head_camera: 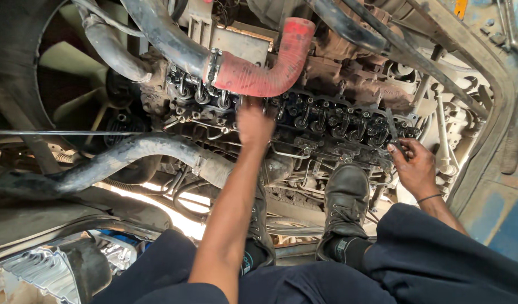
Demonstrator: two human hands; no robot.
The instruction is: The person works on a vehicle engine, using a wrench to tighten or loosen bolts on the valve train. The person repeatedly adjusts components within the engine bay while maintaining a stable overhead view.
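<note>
An open engine lies below me, its row of dark rocker arms [326, 121] bare across the top. My left hand [253, 123] stretches out onto that row just under a red rubber hose [262, 70]. Its fingertips are hidden among the parts, so its grip is unclear. Further right, my right hand [413, 164], with a thin band on the wrist, is closed around a slim dark metal tool [394, 133] at the far right end of the rocker row. My two black boots [345, 202] stand on the side of the engine.
A thick black hose [118, 159] curves across the left side, and a grey pipe [169, 36] joins the red hose at a clamp. A pale fan [62, 90] sits at the far left, a headlamp [37, 270] at the bottom left. A blue body panel [509, 225] borders the right.
</note>
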